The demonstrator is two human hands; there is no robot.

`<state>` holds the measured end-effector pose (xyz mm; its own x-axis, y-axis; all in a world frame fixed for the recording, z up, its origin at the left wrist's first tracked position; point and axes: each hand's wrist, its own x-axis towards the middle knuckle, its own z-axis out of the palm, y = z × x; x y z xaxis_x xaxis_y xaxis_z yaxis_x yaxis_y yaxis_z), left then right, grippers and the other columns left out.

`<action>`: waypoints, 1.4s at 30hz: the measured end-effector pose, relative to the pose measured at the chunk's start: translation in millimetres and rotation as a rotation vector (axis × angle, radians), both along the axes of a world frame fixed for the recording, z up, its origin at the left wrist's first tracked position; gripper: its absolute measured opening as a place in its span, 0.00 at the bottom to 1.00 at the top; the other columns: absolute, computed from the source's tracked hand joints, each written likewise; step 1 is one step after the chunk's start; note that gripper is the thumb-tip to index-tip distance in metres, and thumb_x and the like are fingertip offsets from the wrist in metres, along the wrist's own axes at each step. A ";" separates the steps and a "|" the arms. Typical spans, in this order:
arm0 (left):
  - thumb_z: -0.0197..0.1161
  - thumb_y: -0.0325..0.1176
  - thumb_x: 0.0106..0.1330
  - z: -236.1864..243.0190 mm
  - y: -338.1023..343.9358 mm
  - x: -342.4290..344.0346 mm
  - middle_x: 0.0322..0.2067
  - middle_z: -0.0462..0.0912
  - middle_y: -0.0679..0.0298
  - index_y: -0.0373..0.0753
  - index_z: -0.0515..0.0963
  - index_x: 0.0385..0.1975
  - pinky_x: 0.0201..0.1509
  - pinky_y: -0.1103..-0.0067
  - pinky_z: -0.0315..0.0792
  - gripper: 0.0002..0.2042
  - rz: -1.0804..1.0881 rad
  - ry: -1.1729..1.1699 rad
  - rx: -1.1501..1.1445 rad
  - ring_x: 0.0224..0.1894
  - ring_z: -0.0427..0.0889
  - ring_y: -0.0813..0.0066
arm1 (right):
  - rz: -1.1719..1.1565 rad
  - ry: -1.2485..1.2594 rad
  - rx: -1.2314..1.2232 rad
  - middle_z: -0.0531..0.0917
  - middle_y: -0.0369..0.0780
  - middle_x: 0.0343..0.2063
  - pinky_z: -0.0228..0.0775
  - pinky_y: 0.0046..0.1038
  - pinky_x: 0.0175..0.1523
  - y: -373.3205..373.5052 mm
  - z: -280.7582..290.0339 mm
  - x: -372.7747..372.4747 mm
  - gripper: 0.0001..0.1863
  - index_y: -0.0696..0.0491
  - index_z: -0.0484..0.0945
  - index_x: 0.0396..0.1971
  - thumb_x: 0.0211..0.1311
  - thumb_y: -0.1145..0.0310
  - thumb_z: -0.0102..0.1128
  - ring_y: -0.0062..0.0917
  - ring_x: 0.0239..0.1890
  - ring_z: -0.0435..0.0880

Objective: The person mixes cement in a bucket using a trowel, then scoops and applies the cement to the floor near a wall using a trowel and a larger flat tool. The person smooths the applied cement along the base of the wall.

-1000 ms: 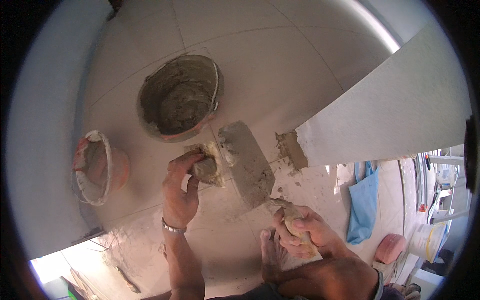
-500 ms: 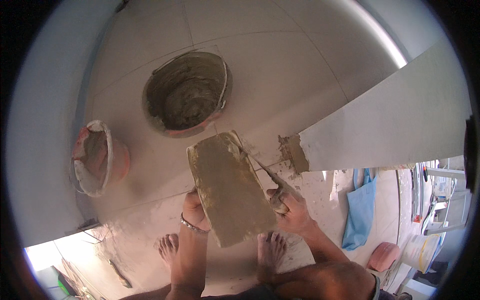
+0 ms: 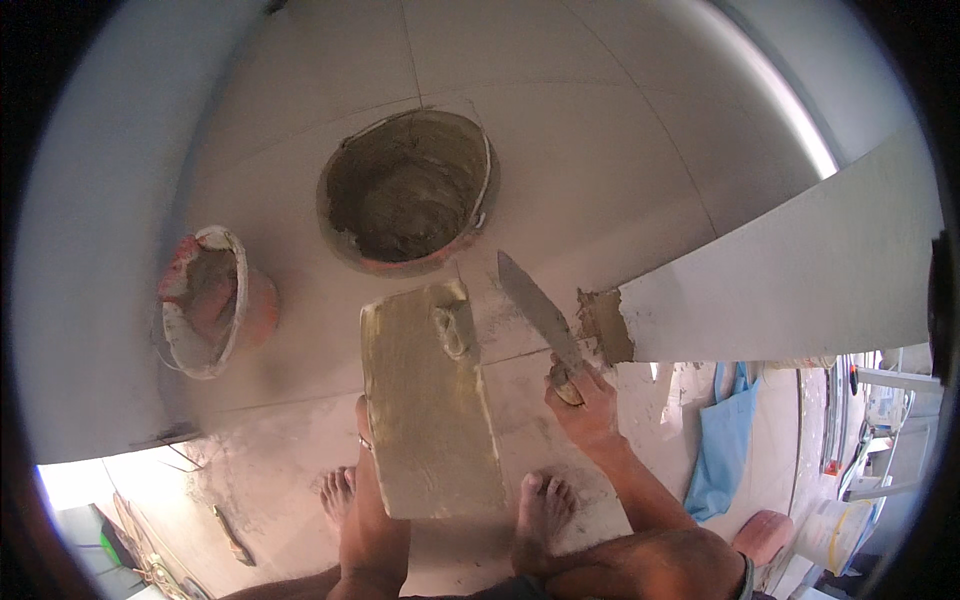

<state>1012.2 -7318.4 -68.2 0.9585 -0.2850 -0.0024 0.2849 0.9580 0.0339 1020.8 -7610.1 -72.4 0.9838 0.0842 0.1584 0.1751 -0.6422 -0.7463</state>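
A rectangular slab [image 3: 430,410], its upper face coated with grey-brown mortar, is held up in front of me, above the floor. My left hand [image 3: 364,428] grips it from its left edge; most of the fingers are hidden behind it. A small lump of mortar [image 3: 453,335] sits near the slab's far right corner. To the right of the slab, my right hand [image 3: 588,408] is closed round the handle of a trowel [image 3: 538,305]. The trowel's long blade points away and to the left, apart from the slab.
Beyond the slab stands a large bucket of mortar [image 3: 472,236]. A smaller, smeared red bucket [image 3: 262,308] is at the left, by the wall. On the right are a pale panel [image 3: 760,280] with a mortar-covered end, a blue bag [image 3: 722,440] and a pink object [image 3: 763,537].
The trowel has come off the slab's far right edge and swung to the right. The slab has moved slightly nearer and turned straighter, with a mortar lump now showing on it.
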 end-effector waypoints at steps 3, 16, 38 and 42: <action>0.62 0.25 0.58 -7.0 9.7 -3.5 0.51 0.81 0.48 0.26 0.70 0.57 0.52 0.66 0.82 0.25 0.033 -0.001 0.044 0.50 0.84 0.58 | 0.079 -0.016 0.020 0.83 0.50 0.37 0.77 0.36 0.45 23.6 51.1 37.7 0.22 0.59 0.77 0.51 0.57 0.70 0.70 0.43 0.41 0.85; 0.64 0.27 0.57 -58.6 25.6 -2.9 0.51 0.81 0.48 0.25 0.70 0.57 0.51 0.68 0.83 0.27 -0.132 -0.040 0.216 0.50 0.84 0.59 | -0.172 0.629 0.868 0.76 0.32 0.24 0.62 0.17 0.24 11.4 78.3 47.3 0.11 0.56 0.78 0.42 0.71 0.63 0.59 0.13 0.21 0.72; 0.61 0.26 0.67 -97.8 -209.0 5.9 0.51 0.79 0.61 0.33 0.68 0.60 0.55 0.78 0.77 0.21 -0.354 0.181 0.577 0.51 0.80 0.74 | -0.712 0.606 0.513 0.73 0.34 0.23 0.62 0.20 0.19 -93.7 -37.5 -129.3 0.13 0.59 0.75 0.39 0.73 0.62 0.54 0.16 0.16 0.70; 0.62 0.26 0.67 -87.7 -214.4 44.6 0.49 0.80 0.61 0.33 0.70 0.59 0.53 0.77 0.78 0.20 -0.310 0.171 0.697 0.48 0.81 0.75 | -0.663 0.627 0.502 0.73 0.33 0.23 0.63 0.20 0.20 -94.9 -47.7 -129.2 0.12 0.59 0.75 0.39 0.73 0.63 0.54 0.15 0.18 0.70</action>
